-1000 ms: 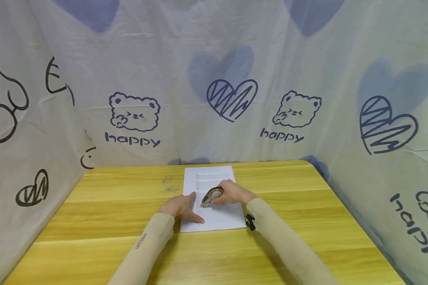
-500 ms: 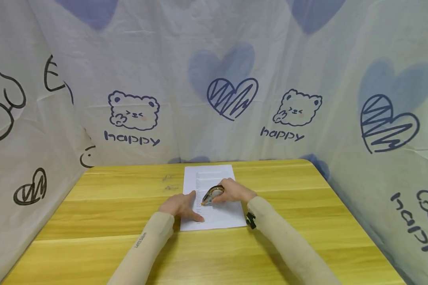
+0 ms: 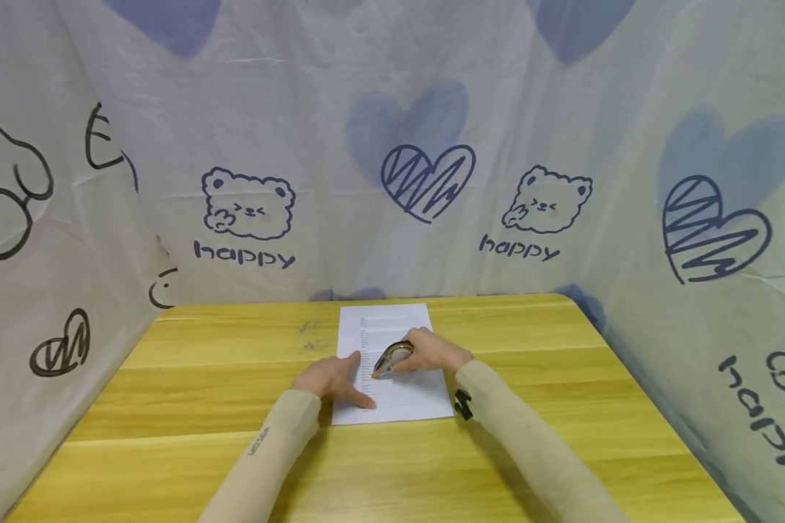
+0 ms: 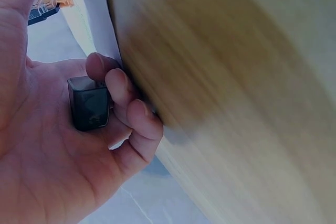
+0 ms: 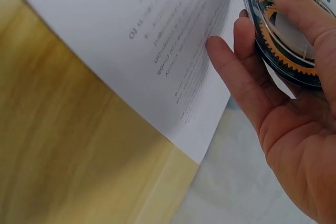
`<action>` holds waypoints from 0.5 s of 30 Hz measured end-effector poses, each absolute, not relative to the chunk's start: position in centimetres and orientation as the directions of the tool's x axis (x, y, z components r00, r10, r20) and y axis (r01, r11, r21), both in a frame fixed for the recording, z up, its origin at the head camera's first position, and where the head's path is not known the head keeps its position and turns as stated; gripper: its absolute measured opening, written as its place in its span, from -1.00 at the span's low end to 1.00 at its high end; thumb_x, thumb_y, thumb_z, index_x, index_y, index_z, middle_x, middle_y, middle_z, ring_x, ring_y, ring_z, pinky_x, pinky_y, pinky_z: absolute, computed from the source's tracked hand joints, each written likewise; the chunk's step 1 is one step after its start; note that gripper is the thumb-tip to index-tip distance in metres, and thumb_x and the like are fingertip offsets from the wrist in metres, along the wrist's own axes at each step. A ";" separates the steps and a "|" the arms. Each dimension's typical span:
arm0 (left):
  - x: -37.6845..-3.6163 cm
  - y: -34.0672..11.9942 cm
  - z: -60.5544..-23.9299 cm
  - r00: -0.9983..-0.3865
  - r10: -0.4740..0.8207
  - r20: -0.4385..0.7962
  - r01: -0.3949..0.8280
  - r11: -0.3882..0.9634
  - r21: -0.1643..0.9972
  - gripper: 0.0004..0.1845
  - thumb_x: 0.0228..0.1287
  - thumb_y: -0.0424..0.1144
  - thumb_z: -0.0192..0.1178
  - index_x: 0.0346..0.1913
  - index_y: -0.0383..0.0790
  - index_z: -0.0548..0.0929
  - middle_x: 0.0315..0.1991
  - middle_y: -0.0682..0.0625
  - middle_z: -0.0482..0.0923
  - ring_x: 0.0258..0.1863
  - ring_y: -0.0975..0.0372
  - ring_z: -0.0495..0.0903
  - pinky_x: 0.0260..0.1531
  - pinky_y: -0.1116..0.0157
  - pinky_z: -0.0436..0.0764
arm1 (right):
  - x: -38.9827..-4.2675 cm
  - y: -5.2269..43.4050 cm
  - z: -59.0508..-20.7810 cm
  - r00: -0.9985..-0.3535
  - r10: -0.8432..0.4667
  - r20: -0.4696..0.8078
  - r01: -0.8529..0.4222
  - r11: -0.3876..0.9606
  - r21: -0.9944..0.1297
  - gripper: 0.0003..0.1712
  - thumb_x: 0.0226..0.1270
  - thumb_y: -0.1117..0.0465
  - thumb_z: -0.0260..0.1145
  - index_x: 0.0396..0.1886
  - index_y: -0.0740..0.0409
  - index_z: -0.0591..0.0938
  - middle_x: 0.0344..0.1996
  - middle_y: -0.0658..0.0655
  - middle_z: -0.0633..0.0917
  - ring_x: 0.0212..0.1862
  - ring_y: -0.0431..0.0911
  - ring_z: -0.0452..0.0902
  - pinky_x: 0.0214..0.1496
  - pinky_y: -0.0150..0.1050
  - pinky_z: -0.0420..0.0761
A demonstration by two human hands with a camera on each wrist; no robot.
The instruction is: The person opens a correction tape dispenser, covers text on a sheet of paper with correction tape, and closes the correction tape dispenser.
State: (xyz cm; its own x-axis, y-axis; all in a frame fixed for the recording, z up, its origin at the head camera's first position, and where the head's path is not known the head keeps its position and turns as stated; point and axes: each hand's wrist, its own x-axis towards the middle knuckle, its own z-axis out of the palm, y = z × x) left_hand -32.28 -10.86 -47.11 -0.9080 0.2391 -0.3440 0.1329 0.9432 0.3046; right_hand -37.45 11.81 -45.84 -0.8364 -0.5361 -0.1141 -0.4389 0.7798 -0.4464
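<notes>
A white printed sheet lies on the yellow wooden table. My right hand grips a clear correction tape dispenser with orange gears, its tip down on the sheet's text lines. The right wrist view shows the dispenser held between thumb and fingers above the sheet. My left hand rests on the sheet's left edge with thumb and forefinger spread. In the left wrist view, its other fingers curl round a small dark cap.
Cloth printed with bears, hearts and "happy" walls the table on the left, back and right. The sheet sits mid-table toward the back. Bare wood lies on both sides and in front. A black strap sits at my right wrist.
My right hand and the dispenser have crept very slightly to the right along the sheet. The left hand and the sheet have stayed put.
</notes>
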 end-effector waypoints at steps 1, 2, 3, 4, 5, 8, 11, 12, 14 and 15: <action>-32.2 -10.8 -47.1 -0.908 0.240 -0.344 0.134 0.943 0.304 0.29 -0.21 0.44 0.39 0.56 -0.04 0.03 0.47 -0.22 0.23 0.41 -0.12 0.30 0.36 -0.08 0.34 | -37.4 11.8 -45.8 -0.835 -0.538 -0.116 -0.440 0.778 -0.448 -0.64 0.09 -0.11 0.50 -0.35 0.07 0.68 -0.50 -0.04 0.66 -0.44 -0.20 0.51 -0.39 -0.36 0.54; -32.2 -10.8 -47.2 -0.908 0.239 -0.344 0.133 0.944 0.303 0.29 -0.21 0.44 0.39 0.56 -0.04 0.03 0.47 -0.22 0.23 0.41 -0.12 0.30 0.37 -0.08 0.34 | -37.4 11.9 -45.8 -0.832 -0.542 -0.117 -0.442 0.775 -0.451 -0.64 0.09 -0.10 0.50 -0.35 0.07 0.68 -0.50 -0.05 0.66 -0.45 -0.21 0.51 -0.40 -0.36 0.54; -32.2 -10.8 -47.2 -0.908 0.238 -0.345 0.133 0.944 0.302 0.30 -0.22 0.44 0.39 0.56 -0.04 0.03 0.47 -0.22 0.23 0.41 -0.13 0.30 0.36 -0.09 0.34 | -37.4 11.9 -45.8 -0.829 -0.546 -0.119 -0.443 0.772 -0.457 -0.65 0.10 -0.09 0.50 -0.35 0.07 0.69 -0.50 -0.05 0.66 -0.46 -0.21 0.51 -0.40 -0.36 0.54; -32.2 -10.8 -47.2 -0.908 0.237 -0.346 0.132 0.945 0.301 0.30 -0.22 0.45 0.39 0.56 -0.04 0.02 0.47 -0.22 0.23 0.41 -0.13 0.30 0.36 -0.09 0.33 | -37.5 11.9 -45.7 -0.826 -0.551 -0.120 -0.445 0.767 -0.462 -0.65 0.10 -0.09 0.50 -0.35 0.08 0.69 -0.50 -0.05 0.67 -0.47 -0.21 0.51 -0.41 -0.37 0.54; -32.2 -10.8 -47.3 -0.908 0.237 -0.344 0.133 0.945 0.300 0.30 -0.22 0.45 0.39 0.56 -0.04 0.03 0.46 -0.23 0.23 0.41 -0.13 0.30 0.36 -0.09 0.33 | -37.5 12.0 -45.7 -0.824 -0.553 -0.122 -0.444 0.765 -0.467 -0.66 0.10 -0.08 0.50 -0.35 0.08 0.69 -0.51 -0.05 0.67 -0.47 -0.22 0.51 -0.41 -0.37 0.54; -32.3 -10.8 -47.3 -0.908 0.239 -0.344 0.136 0.945 0.298 0.30 -0.22 0.45 0.39 0.56 -0.05 0.03 0.46 -0.23 0.23 0.40 -0.14 0.30 0.36 -0.10 0.34 | -37.5 12.1 -45.6 -0.822 -0.555 -0.128 -0.435 0.757 -0.487 -0.68 0.10 -0.06 0.51 -0.35 0.08 0.69 -0.51 -0.05 0.68 -0.48 -0.22 0.52 -0.42 -0.37 0.55; -32.4 -10.8 -47.3 -0.908 0.241 -0.343 0.138 0.945 0.298 0.30 -0.22 0.45 0.39 0.56 -0.05 0.03 0.46 -0.23 0.24 0.40 -0.14 0.31 0.35 -0.10 0.34 | -37.4 12.2 -45.6 -0.824 -0.551 -0.132 -0.428 0.758 -0.492 -0.68 0.10 -0.05 0.51 -0.36 0.08 0.69 -0.51 -0.04 0.68 -0.50 -0.22 0.52 -0.43 -0.37 0.54; -32.4 -10.8 -47.3 -0.908 0.242 -0.343 0.139 0.944 0.298 0.30 -0.23 0.45 0.39 0.56 -0.06 0.03 0.46 -0.23 0.24 0.39 -0.14 0.31 0.35 -0.10 0.35 | -37.4 12.3 -45.6 -0.825 -0.550 -0.133 -0.428 0.760 -0.489 -0.68 0.11 -0.05 0.51 -0.36 0.08 0.69 -0.52 -0.05 0.68 -0.50 -0.22 0.52 -0.43 -0.38 0.54; -32.5 -10.9 -47.3 -0.908 0.243 -0.341 0.140 0.944 0.300 0.30 -0.23 0.44 0.40 0.56 -0.06 0.03 0.45 -0.23 0.25 0.39 -0.13 0.32 0.35 -0.10 0.35 | -37.5 12.4 -45.6 -0.827 -0.547 -0.130 -0.429 0.763 -0.484 -0.68 0.10 -0.05 0.51 -0.37 0.08 0.69 -0.52 -0.04 0.68 -0.50 -0.22 0.51 -0.44 -0.38 0.53; -32.5 -10.9 -47.3 -0.908 0.243 -0.341 0.140 0.944 0.300 0.30 -0.23 0.44 0.40 0.56 -0.06 0.03 0.45 -0.23 0.25 0.39 -0.13 0.32 0.35 -0.10 0.35 | -37.5 12.4 -45.6 -0.827 -0.547 -0.130 -0.430 0.764 -0.481 -0.68 0.10 -0.05 0.51 -0.37 0.08 0.69 -0.52 -0.04 0.68 -0.51 -0.22 0.50 -0.44 -0.38 0.53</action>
